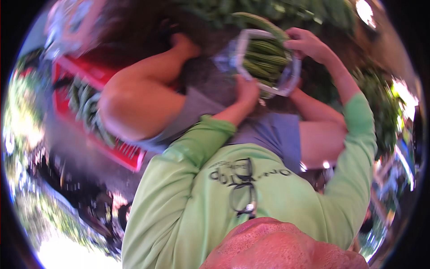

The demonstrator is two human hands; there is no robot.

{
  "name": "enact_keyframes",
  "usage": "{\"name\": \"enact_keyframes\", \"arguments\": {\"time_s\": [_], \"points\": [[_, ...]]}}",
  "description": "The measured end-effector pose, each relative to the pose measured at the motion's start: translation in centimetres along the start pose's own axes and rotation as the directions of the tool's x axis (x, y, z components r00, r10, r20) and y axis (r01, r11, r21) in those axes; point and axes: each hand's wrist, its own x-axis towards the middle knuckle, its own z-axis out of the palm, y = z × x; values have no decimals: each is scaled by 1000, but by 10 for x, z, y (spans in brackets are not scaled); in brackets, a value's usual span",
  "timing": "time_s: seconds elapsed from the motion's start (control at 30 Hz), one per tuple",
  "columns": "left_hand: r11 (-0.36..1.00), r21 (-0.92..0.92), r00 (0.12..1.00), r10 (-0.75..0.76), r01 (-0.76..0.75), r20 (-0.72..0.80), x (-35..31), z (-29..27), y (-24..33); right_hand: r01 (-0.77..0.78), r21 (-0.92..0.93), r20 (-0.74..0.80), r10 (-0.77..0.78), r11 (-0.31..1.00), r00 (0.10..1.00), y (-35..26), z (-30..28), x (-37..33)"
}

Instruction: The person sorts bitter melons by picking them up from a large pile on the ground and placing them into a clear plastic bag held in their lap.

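Note:
Between my bent legs stands a clear plastic bag (293,80) with a thick whitish rim. Long, slim green vegetables (265,60) with lengthwise ridges lie packed side by side in it; their exact kind is unclear. Low on the bag's near left side, my left hand (247,91) grips the rim with bent fingers. My right hand (308,45) is at the far right of the rim, its fingers closed around the end of a long curved green vegetable (260,19). This one arches over the far edge of the bag. Blur softens the fingertips.
To my left is a red plastic crate (101,145) with several long, pale green vegetables (87,105). Leafy greens (295,11) lie along the far side, and more foliage (376,94) stands at my right. A clear plastic bundle (67,27) sits at the far left.

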Motion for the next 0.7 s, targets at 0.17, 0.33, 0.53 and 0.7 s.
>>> {"name": "enact_keyframes", "arguments": {"time_s": [0.17, 0.33, 0.53, 0.7], "points": [[1000, -27, 998, -7, 6, -57, -11, 3, 12, 333, 66, -31, -331, 941, 943, -115, 75, 61], [994, 64, 990, -98, 92, 100, -17, 9, 14, 578, 292, 163, -635, 762, 755, -256, 185, 85], [913, -40, 903, 407, -406, 139, 10, 15, -33, 804, 107, 130, -810, 585, 572, -272, 237, 93], [998, 59, 1000, -29, 28, 11, -1, -19, 5, 435, -133, 186, -409, 891, 894, -121, 104, 105]]}}
